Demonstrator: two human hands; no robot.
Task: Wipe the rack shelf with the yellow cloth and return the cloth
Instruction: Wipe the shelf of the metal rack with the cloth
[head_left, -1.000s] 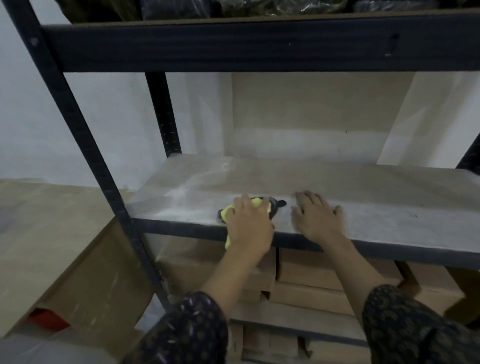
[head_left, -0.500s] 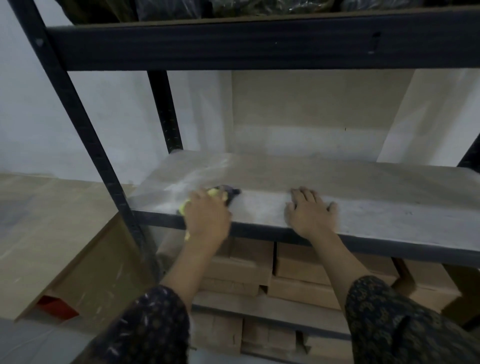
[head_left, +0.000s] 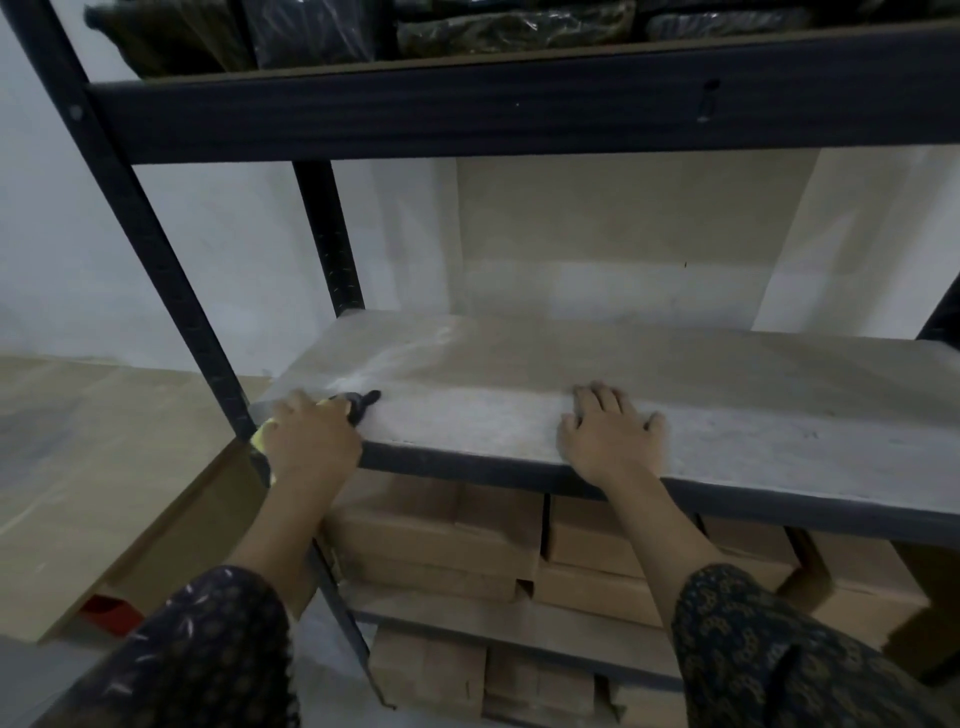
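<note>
The yellow cloth (head_left: 263, 437) sat at the front left corner of the rack shelf (head_left: 571, 358), mostly hidden. Only a yellow edge showed at the shelf lip, and a dark bit poked out past the knuckles. Whether that bit belonged to the cloth could not be told. The left hand (head_left: 311, 441) gripped the cloth, fingers bent over it, pressing it onto the board just beside the front left post (head_left: 156, 234). The right hand (head_left: 610, 441) lay flat on the shelf well apart from it, fingers straight and spread, holding nothing and apparently bracing.

The step in hand looked like the wiping itself, with the cloth at the left end of a stroke. The board appeared pale and streaked, and much of its back and right side seemed yet to be covered. The next move probably called for drawing the cloth rightward or deeper while keeping it pressed flat. The right hand would need to lift clear as the cloth neared it.

Under the shelf were stacked cardboard boxes (head_left: 441, 535). Above it ran a dark beam (head_left: 519, 114) carrying bagged goods (head_left: 519, 28).
</note>
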